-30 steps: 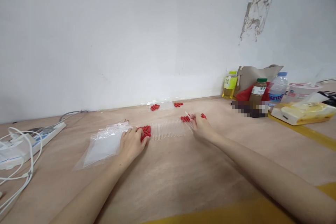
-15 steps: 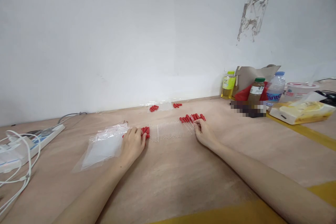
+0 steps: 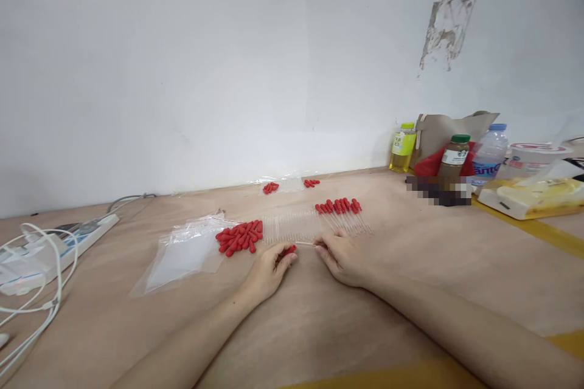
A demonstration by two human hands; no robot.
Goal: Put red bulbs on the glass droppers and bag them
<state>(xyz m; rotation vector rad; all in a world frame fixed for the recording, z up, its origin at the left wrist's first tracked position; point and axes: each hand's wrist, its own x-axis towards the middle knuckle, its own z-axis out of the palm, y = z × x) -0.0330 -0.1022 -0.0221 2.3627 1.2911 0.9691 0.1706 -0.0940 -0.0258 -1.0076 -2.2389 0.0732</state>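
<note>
On the blue-capped bottle (image 3: 489, 155) I read part of a name, "anto"; the green-capped bottle (image 3: 455, 158) wears a round green Starbucks emblem, its words too small for me. The print on the yellow-green bottle (image 3: 402, 146) and the tub (image 3: 524, 165) I can't make out.

My left grip (image 3: 269, 270) is closed on a red bulb (image 3: 290, 250), its showing end pointing right. My right grip (image 3: 345, 260) pinches a clear tube (image 3: 306, 244), its long axis running left to right between my two grips, above the bench (image 3: 296, 328). Whether bulb and tube touch, I can't tell; my fingers cover most of one and the right end of the other.

Just beyond lies a row of tubes (image 3: 292, 227), pointing away from me, between the bulb pile (image 3: 239, 237) and the finished droppers (image 3: 338, 206), red ends away. Left of the pile are clear bags (image 3: 182, 255), then a power strip (image 3: 93, 232).
</note>
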